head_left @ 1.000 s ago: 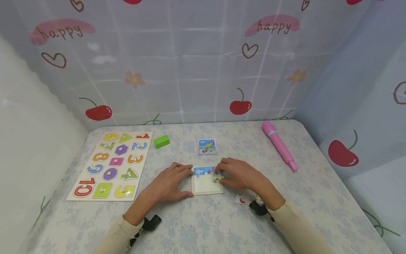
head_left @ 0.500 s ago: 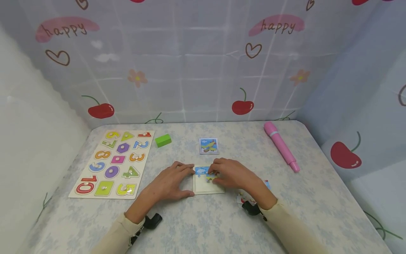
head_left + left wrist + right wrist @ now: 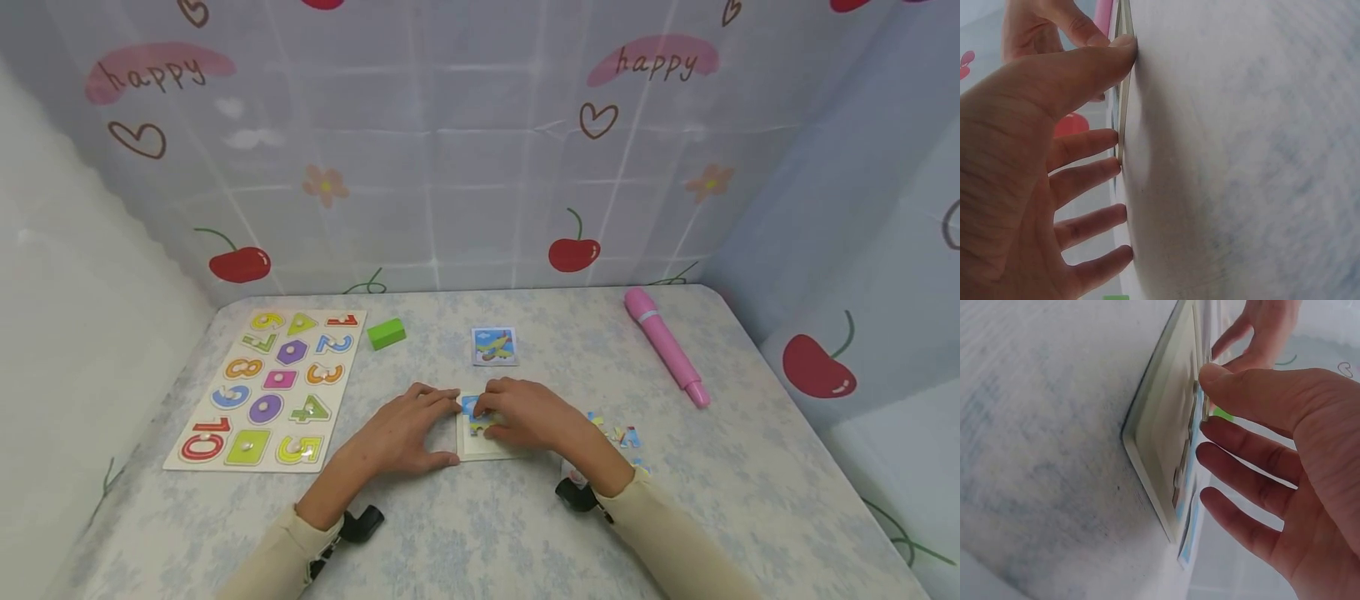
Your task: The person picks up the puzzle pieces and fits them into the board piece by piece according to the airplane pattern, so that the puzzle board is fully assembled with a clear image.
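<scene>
My left hand lies spread at the left side of a small cream puzzle tray, thumb and index fingertips touching its edge. In the left wrist view the fingers are fairly straight. Over the tray's left part, my right hand pinches a blue and yellow jigsaw piece between thumb and fingers. Blue sky pieces line the tray's top row, partly hidden by that hand. The tray's bare lower part shows in the right wrist view, beneath the right fingers.
Behind the tray lies an airplane picture card. Several loose jigsaw pieces lie to the right, partly behind the right forearm. A number-and-shape board and a green block are at left; a pink microphone-shaped toy is at right.
My right hand has moved left over the tray with the jigsaw piece, from its right side to its left. More loose pieces show beside the right forearm. The left hand has kept its place.
</scene>
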The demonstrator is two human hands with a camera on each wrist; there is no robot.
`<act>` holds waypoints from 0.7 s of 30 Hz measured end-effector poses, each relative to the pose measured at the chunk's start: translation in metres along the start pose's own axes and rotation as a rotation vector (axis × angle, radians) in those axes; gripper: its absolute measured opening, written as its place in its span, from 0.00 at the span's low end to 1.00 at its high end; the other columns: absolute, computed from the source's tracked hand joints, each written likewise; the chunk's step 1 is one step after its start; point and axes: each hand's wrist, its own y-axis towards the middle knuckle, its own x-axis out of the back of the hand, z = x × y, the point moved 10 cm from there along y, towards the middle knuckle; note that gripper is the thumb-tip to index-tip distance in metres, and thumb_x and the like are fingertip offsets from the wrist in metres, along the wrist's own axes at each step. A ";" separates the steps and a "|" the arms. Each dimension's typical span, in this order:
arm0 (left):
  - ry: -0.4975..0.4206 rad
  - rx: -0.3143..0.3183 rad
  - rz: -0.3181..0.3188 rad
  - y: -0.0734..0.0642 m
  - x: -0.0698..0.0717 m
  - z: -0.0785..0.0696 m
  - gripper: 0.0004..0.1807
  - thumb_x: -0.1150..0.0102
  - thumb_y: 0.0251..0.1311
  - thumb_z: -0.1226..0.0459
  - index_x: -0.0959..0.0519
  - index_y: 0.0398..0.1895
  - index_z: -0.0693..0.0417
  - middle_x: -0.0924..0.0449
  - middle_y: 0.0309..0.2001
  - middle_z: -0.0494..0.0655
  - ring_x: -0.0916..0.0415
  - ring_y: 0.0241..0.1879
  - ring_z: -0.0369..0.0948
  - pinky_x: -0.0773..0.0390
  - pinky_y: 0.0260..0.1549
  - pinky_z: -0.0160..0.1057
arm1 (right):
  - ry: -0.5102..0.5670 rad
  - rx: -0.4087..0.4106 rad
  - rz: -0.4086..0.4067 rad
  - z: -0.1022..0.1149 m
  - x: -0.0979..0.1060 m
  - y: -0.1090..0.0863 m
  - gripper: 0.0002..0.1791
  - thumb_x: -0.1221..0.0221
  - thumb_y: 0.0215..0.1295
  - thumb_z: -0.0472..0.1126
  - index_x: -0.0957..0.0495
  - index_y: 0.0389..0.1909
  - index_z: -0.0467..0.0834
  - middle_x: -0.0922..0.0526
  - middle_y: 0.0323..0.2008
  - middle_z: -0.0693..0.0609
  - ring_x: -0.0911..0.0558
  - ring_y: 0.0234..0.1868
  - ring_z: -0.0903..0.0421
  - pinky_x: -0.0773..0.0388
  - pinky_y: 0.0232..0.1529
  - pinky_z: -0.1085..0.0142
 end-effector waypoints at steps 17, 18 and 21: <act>0.007 -0.004 0.002 0.000 0.001 0.000 0.39 0.24 0.62 0.41 0.22 0.73 0.47 0.30 0.78 0.46 0.31 0.72 0.48 0.21 0.61 0.55 | -0.055 0.020 -0.050 0.008 -0.006 0.006 0.10 0.28 0.72 0.46 0.10 0.51 0.52 0.15 0.50 0.55 0.17 0.51 0.56 0.16 0.52 0.60; 0.007 -0.003 0.003 0.000 0.001 0.000 0.39 0.24 0.62 0.41 0.22 0.73 0.47 0.30 0.78 0.46 0.31 0.72 0.48 0.21 0.61 0.55 | -0.059 0.019 -0.053 0.008 -0.006 0.006 0.10 0.28 0.72 0.46 0.10 0.51 0.52 0.15 0.49 0.56 0.17 0.51 0.56 0.16 0.52 0.60; 0.007 -0.004 0.004 0.000 0.001 0.000 0.39 0.25 0.62 0.41 0.22 0.73 0.47 0.30 0.78 0.46 0.30 0.72 0.48 0.21 0.61 0.55 | -0.071 0.021 -0.063 0.009 -0.007 0.007 0.10 0.28 0.71 0.46 0.10 0.50 0.51 0.15 0.49 0.55 0.17 0.50 0.56 0.16 0.50 0.60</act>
